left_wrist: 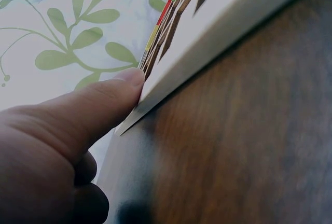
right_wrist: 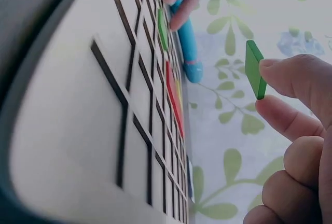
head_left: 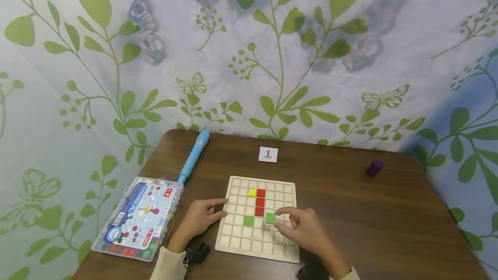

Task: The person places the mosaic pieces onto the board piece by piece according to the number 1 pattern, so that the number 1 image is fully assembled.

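A pale wooden grid board (head_left: 256,245) lies on the table in the head view. On it are a column of red square tiles (head_left: 259,202), a yellow tile with one rounded corner (head_left: 252,192) and a green square tile (head_left: 248,220). My right hand (head_left: 305,230) pinches another green square tile (head_left: 270,218) between thumb and index finger; the right wrist view shows this tile (right_wrist: 254,71) held clear of the board. With thumb and index finger stretched out, my left hand (head_left: 198,218) touches the board's left edge.
At the left stands a clear plastic case (head_left: 138,219) of coloured balls, with a light-blue microphone-shaped stick (head_left: 194,157) behind it. A small printed pattern card (head_left: 268,154) lies beyond the board. Toward the right is a dark purple block (head_left: 374,168). A patterned curtain (head_left: 233,111) borders the table's back.
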Tool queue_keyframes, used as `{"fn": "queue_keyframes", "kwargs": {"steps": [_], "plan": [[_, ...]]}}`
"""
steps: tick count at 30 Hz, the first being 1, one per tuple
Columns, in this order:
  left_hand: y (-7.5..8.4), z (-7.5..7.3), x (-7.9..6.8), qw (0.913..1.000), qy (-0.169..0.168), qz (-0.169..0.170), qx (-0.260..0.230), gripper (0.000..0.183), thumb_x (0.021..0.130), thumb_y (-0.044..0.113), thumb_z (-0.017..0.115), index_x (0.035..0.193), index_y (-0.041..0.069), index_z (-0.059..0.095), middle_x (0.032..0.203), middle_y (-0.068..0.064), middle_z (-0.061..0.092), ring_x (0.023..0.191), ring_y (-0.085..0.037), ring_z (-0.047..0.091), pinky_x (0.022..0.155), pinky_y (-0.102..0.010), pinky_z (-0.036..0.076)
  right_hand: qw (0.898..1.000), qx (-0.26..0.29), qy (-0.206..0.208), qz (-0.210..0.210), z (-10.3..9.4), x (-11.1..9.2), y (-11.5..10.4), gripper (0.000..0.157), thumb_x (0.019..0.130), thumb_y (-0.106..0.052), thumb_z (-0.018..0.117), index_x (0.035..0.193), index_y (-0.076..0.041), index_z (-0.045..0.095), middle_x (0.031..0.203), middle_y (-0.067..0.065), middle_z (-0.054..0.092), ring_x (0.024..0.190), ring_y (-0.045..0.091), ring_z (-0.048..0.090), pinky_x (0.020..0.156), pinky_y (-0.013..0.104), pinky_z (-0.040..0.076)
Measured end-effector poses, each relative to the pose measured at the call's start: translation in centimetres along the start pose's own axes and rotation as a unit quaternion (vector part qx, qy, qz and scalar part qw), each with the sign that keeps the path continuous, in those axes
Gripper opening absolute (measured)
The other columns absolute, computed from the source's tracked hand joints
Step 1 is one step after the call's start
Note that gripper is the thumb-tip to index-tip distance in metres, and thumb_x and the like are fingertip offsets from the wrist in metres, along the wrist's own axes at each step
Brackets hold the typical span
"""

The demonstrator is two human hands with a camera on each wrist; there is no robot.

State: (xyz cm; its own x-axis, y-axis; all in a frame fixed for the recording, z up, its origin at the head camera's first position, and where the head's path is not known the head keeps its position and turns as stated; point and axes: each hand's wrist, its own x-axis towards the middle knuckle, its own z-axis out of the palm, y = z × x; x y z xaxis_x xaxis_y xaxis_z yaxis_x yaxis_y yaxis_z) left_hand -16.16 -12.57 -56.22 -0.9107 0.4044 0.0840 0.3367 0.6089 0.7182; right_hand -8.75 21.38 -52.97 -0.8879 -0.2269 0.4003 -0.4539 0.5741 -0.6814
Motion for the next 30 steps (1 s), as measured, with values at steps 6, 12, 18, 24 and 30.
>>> {"fn": "queue_keyframes", "kwargs": {"steps": [6,12,18,24,30], "plan": [[-0.1,0.1,-0.2,0.9999,-0.008,-0.005,0.007,0.036,0.090,0.038,0.079,0.124,0.025,0.076,0.049,0.014,0.032,0.047,0.000,0.022,0.050,-0.020,0.025,0.998,0.041,-0.028,0.041,1.2,0.0,-0.4,0.022,0.081,-0.021,0.088,0.098,-0.028,0.077,0.054,-0.027,0.024,0.048,-0.009,0.020,0.043,0.017,0.020],[-0.2,0.2,-0.5,1.0000,-0.009,0.001,0.002,0.035,0.090,0.037,0.079,0.123,0.024,0.076,0.050,0.014,0.032,0.048,0.000,0.020,0.050,-0.020,0.025,0.996,0.034,-0.053,0.059,2.7,0.1,-0.3,0.018,0.083,-0.025,0.086,0.098,-0.025,0.077,0.052,-0.024,0.026,0.047,-0.007,0.022,0.044,0.019,0.022],[-0.2,0.1,-0.2,1.0000,-0.005,0.003,0.003,0.035,0.090,0.036,0.080,0.123,0.024,0.076,0.049,0.015,0.031,0.048,0.000,0.021,0.050,-0.020,0.025,0.994,-0.051,-0.080,0.053,3.7,0.5,0.1,0.017,0.083,-0.028,0.085,0.096,-0.025,0.076,0.051,-0.024,0.028,0.047,-0.006,0.024,0.046,0.020,0.023],[-0.1,0.0,-0.1,1.0000,-0.003,0.005,0.003,0.035,0.090,0.035,0.080,0.123,0.024,0.076,0.050,0.015,0.032,0.048,0.000,0.021,0.050,-0.020,0.024,0.993,-0.068,-0.084,0.055,4.1,0.6,0.2,0.017,0.082,-0.028,0.085,0.096,-0.026,0.075,0.051,-0.024,0.027,0.047,-0.005,0.023,0.046,0.020,0.022],[-0.1,-0.1,0.0,1.0000,-0.004,0.002,-0.002,0.035,0.090,0.034,0.080,0.123,0.024,0.076,0.050,0.015,0.032,0.048,0.000,0.021,0.050,-0.020,0.024,0.992,-0.070,-0.087,0.055,4.2,0.7,0.4,0.017,0.083,-0.029,0.085,0.097,-0.025,0.075,0.052,-0.022,0.029,0.048,-0.005,0.023,0.047,0.020,0.023]]}}
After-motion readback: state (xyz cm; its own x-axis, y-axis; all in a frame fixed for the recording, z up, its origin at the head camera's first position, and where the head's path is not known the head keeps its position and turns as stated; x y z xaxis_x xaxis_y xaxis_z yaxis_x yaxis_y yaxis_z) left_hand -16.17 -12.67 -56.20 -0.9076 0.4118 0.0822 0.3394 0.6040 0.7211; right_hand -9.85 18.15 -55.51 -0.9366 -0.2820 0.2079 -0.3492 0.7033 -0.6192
